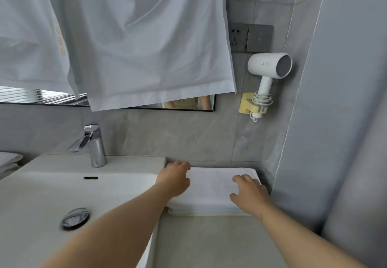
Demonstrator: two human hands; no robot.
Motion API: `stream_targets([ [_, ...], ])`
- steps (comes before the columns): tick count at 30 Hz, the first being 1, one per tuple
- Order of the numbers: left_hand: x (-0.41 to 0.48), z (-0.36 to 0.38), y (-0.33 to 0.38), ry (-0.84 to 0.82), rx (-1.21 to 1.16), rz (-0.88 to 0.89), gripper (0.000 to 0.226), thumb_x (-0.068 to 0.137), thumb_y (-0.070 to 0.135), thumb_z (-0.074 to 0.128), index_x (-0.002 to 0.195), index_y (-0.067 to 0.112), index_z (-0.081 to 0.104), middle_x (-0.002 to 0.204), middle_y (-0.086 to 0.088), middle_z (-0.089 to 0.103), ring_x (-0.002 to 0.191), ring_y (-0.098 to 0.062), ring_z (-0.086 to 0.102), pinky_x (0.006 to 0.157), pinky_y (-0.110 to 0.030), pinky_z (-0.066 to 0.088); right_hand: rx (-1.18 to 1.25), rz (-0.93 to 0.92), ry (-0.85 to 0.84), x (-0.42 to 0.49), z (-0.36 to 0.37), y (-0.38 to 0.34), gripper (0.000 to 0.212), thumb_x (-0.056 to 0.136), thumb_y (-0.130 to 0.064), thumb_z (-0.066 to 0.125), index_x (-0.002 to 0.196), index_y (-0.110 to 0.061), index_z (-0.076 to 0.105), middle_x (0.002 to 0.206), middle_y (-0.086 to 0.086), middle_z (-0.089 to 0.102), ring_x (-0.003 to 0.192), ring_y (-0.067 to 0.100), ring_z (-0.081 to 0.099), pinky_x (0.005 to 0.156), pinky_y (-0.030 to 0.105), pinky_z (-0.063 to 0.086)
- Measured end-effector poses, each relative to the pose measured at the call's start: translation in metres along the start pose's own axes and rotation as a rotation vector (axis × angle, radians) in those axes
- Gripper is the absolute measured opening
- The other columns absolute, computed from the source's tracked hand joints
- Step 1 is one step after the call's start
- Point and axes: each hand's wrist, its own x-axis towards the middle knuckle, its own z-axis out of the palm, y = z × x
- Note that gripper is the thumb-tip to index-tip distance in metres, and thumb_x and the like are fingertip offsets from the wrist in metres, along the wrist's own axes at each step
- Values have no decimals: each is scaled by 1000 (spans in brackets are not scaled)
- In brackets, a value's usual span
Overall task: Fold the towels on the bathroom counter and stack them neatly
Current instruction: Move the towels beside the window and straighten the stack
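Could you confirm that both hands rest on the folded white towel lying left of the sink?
Not quite: the head view shows the folded white towel right of the sink, with the left hand and right hand resting on it.

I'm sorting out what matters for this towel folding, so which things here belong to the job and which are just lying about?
Job: folded towel, left hand at its far corner, right hand resting on it, counter.
Just there: faucet, sink, hair dryer, wall socket, hanging white cloth.
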Motion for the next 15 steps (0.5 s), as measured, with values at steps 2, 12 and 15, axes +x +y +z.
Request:
stream_targets([
  [2,7,8,2,-20,-14,-28,43,93,25,47,135,21,40,138,0,45,122,-22,44,95,-31,41,0,26,-14,8,4,13,50,92,-36,45,139,-24,33,141,-2,37,126,22,39,98,32,34],
  [12,38,52,-16,-154,-23,-155,43,93,24,45,135,18,37,137,-2,40,116,-22,47,88,-31,43,-13,94,-150,52,40,47,48,92,-35,42,138,-25,33,140,-2,38,125,22,40,96,32,36],
  [15,48,64,-23,-195,-18,-178,43,94,25,45,135,16,36,136,-3,40,118,-24,45,91,-33,43,-5,96,-161,69,49,47,47,92,-36,42,138,-24,34,138,-2,39,123,22,41,93,32,36],
])
